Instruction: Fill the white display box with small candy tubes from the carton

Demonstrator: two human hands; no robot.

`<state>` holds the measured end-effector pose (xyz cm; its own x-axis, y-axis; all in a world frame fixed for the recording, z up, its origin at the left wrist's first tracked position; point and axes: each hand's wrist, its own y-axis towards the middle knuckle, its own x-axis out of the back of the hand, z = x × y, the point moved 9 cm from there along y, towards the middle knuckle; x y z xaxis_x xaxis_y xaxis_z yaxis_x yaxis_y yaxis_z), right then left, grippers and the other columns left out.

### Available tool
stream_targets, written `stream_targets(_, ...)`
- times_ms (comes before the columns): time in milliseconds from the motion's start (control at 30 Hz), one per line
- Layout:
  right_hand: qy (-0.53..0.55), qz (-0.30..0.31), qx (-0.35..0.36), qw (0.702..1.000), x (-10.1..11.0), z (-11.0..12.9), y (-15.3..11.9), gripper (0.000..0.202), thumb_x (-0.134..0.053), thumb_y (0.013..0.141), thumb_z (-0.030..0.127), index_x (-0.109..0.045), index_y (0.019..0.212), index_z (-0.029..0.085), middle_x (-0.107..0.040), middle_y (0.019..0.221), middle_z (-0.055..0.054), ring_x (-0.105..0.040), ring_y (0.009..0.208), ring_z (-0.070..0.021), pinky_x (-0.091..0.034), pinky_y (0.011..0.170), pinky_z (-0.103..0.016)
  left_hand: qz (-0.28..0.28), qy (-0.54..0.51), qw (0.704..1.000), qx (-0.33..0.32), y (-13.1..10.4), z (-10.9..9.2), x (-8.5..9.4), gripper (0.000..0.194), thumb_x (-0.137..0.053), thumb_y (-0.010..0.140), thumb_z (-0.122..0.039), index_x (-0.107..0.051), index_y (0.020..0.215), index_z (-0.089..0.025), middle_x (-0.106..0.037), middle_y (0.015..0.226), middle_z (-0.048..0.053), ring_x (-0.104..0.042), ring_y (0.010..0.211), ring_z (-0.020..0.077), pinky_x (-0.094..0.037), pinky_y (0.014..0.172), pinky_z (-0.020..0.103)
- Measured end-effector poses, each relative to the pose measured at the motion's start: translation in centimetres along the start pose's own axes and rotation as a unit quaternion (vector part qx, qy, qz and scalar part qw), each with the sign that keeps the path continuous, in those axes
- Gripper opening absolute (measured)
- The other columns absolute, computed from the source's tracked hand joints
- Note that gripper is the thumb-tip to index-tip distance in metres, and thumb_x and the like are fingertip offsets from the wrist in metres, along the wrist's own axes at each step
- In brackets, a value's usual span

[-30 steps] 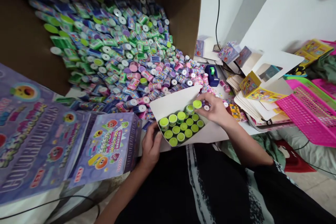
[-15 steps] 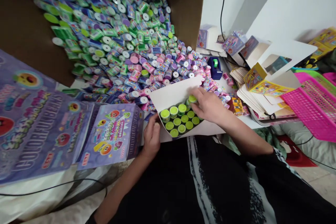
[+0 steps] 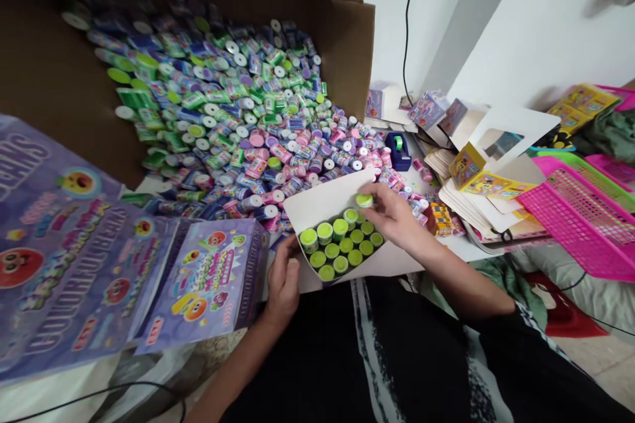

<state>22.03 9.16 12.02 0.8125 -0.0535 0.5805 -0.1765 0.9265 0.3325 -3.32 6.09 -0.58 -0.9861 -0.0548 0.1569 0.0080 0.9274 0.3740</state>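
Left hand (image 3: 282,283) is curled round the left edge of the open white cardboard box (image 3: 327,198), thumb in front, gripping it. Box is tilted toward the wearer, holding round green-lidded plastic jars (image 3: 340,264): low rows in front, a taller row of four along the back panel. Right hand (image 3: 395,215) pinches one more round lime-green-lidded jar (image 3: 364,201) between thumb and fingers, above the right end of that taller row, near the back panel. Can't tell if it touches its neighbour.

Change: half a second ago the right hand was down over that rear corner, partly covering the jar; now it's higher and the lid shows fully. Reads as the jar not yet seated; the taller row looks unfinished on the right.

Edges, left to right: small purple printed cardboard box (image 3: 203,281) stands just beside the left hand, so tight there. Heap of small multicoloured plastic jars (image 3: 278,132) spills from the brown cardboard carton (image 3: 347,56) almost to the back panel. Blue tape dispenser (image 3: 399,153) sits beyond the right hand. Most room looks to be above the box.
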Motion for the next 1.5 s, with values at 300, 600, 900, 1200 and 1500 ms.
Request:
stream_targets(300,-0.143,0.005,0.038,0.989,0.6,-1.3,0.3,0.032,-0.089,0.079,0.023,-0.058,0.088,0.022,-0.066,0.090,-0.002,-0.061,0.087,-0.0217,-0.047,0.080,-0.033,0.005,0.026,1.000,0.014,0.1,0.2,0.1,0.063,-0.045,0.105,-0.070,-0.066,0.130,-0.016,-0.078,0.118,0.014,-0.075,0.107,0.0308,-0.060,0.091,0.042)
stream_targets(600,-0.245,0.025,0.155,0.957,-0.1,2.2,-0.9,0.015,-0.068,0.102,0.026,-0.064,0.089,0.020,-0.068,0.099,-0.010,-0.060,0.095,-0.0258,-0.049,0.085,-0.040,0.005,0.009,0.999,0.032,0.1,0.1,0.0,0.065,-0.046,0.104,-0.072,-0.067,0.130,-0.017,-0.078,0.117,0.013,-0.074,0.105,0.0296,-0.060,0.092,0.042)
stream_targets(900,-0.186,0.276,0.071,0.940,-8.4,2.4,-1.9,0.014,-0.072,0.100,0.014,-0.075,0.114,0.014,-0.073,0.113,-0.012,-0.067,0.107,-0.0242,-0.056,0.095,-0.036,0.004,-0.004,0.998,0.059,0.0,0.9,-0.2,0.068,-0.044,0.104,-0.075,-0.069,0.127,-0.016,-0.078,0.121,0.014,-0.074,0.113,0.0314,-0.059,0.098,0.044)
stream_targets(1200,0.102,0.134,0.062,0.984,0.8,3.5,-1.3,0.021,-0.080,0.097,0.041,-0.074,0.088,0.023,-0.072,0.082,-0.002,-0.067,0.073,-0.0185,-0.055,0.071,-0.033,0.009,0.008,1.000,0.027,0.3,-0.9,-0.3,0.064,-0.048,0.103,-0.073,-0.067,0.128,-0.017,-0.080,0.119,0.014,-0.077,0.109,0.0290,-0.063,0.095,0.043)
stream_targets(1500,-0.263,0.018,-0.141,0.954,5.1,-6.9,7.7,0.009,-0.076,0.088,0.025,-0.076,0.085,0.017,-0.077,0.086,-0.006,-0.069,0.081,-0.0193,-0.050,0.074,-0.029,-0.008,0.104,0.993,-0.055,-0.2,-1.5,0.5,0.039,-0.046,0.111,-0.045,-0.070,0.128,-0.018,-0.079,0.122,0.012,-0.075,0.109,0.0270,-0.060,0.095,0.040)
